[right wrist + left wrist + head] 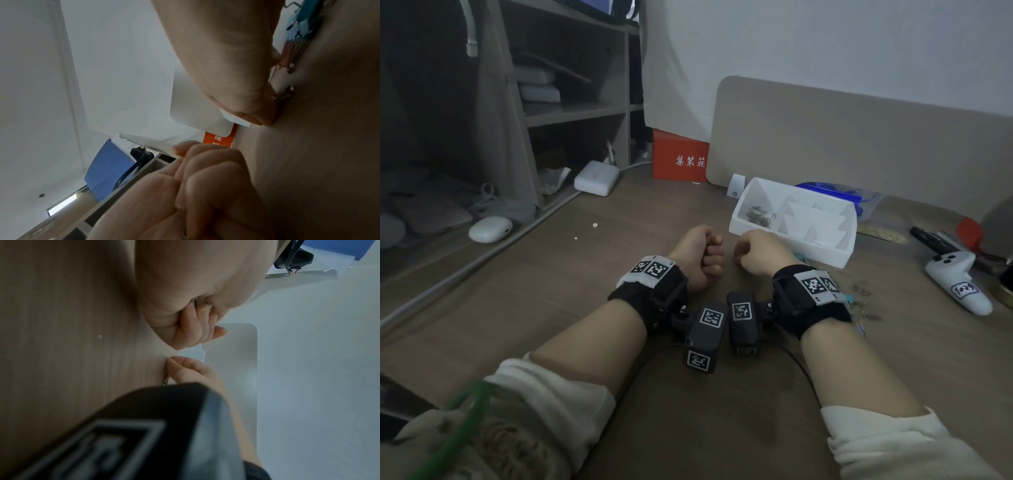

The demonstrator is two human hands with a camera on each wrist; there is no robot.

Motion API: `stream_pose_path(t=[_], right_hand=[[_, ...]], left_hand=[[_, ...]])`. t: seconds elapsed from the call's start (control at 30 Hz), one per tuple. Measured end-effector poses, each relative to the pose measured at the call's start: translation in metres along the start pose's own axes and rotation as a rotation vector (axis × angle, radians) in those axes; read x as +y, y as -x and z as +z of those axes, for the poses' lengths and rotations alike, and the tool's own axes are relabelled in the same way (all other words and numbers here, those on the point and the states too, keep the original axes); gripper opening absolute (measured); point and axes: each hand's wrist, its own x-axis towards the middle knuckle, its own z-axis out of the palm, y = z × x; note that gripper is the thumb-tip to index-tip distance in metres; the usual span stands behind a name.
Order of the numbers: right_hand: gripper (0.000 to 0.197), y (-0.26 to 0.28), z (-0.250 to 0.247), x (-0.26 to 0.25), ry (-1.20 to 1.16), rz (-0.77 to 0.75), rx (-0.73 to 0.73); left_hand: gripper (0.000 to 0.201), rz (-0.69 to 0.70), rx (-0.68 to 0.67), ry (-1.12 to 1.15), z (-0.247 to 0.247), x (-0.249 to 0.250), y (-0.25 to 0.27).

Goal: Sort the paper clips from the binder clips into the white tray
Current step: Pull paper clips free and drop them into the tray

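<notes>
Hands curled side by side on the wooden desk, just short of the white tray.
From the head view we see the left hand and right hand with fingers folded in, paper clips in the tray's near-left compartment, and loose clips on the desk right of the right wrist. From the left wrist we find the left fingers curled; whether they hold anything we cannot tell. From the right wrist, the right fingertips press down by a metal clip; a grip we cannot confirm. Binder clips lie beyond.
</notes>
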Motion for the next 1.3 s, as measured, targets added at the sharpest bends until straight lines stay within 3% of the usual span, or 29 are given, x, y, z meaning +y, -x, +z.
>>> stream_pose_path(t=[0.37,0.53,0.77,0.97,1.17,1.3], right_hand=[[0.019,0.012,-0.021,0.007,-0.056,0.142,0.140],[0.026,0.014,-0.023,0.010,-0.004,0.174,-0.033],[0.049,0.004,-0.010,0.008,0.101,0.123,-0.108],[0.048,-0.017,0.012,0.014,0.227,0.139,-0.257],[0.046,-0.012,0.005,0.013,0.138,0.081,-0.201],[0.036,0.005,-0.007,0.004,0.018,0.009,-0.057]], left_hand=[[0.037,-0.006,0.006,-0.013,0.000,0.000,0.001],[0.037,-0.009,0.009,-0.017,0.000,0.001,0.002],[0.037,-0.015,-0.002,-0.019,0.000,0.001,0.002],[0.037,-0.020,-0.008,-0.020,0.001,0.000,0.003],[0.037,-0.017,-0.004,-0.031,0.001,0.001,0.003],[0.037,-0.018,-0.009,-0.031,0.000,0.000,0.003]])
